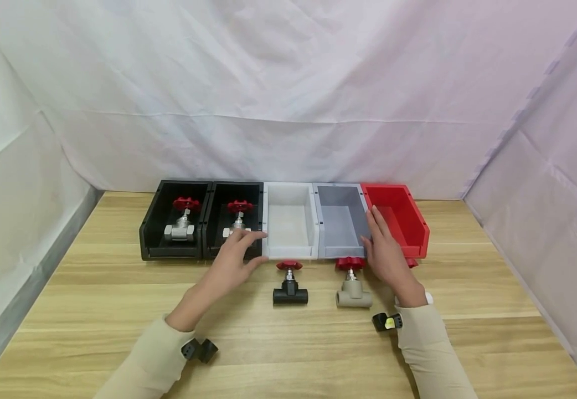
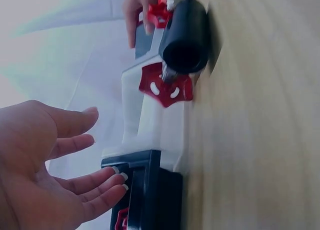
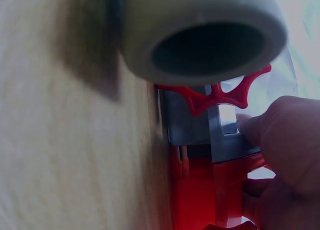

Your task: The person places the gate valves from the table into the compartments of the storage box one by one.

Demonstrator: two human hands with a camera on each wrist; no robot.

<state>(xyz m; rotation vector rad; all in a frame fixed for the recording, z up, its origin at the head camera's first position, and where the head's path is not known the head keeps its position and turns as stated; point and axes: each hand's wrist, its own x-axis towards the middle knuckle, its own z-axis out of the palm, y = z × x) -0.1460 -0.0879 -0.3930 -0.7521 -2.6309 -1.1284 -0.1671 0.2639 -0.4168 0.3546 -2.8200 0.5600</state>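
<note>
My left hand (image 1: 231, 266), fingers spread and holding nothing, is over the front of the second black bin (image 1: 209, 254), its fingertips near the white bin (image 1: 290, 252). Inside that black bin a metal valve (image 1: 239, 207) with a red handwheel is partly covered by the hand. At the border between the grey bin (image 1: 342, 250) and the red bin (image 1: 410, 250) lies my right hand (image 1: 387, 257), fingers extended. A black valve (image 1: 290, 292) lies before the white bin, and a beige valve (image 1: 353, 293) before the grey one. Another red handwheel (image 1: 412, 262) shows partly behind my right hand.
The bins stand side by side in a row near the back curtain (image 1: 288, 144). At the left end, another black bin (image 1: 171, 254) contains a metal valve (image 1: 180, 230). Bare wooden table (image 1: 288, 354) lies in front, with white sheets at both sides.
</note>
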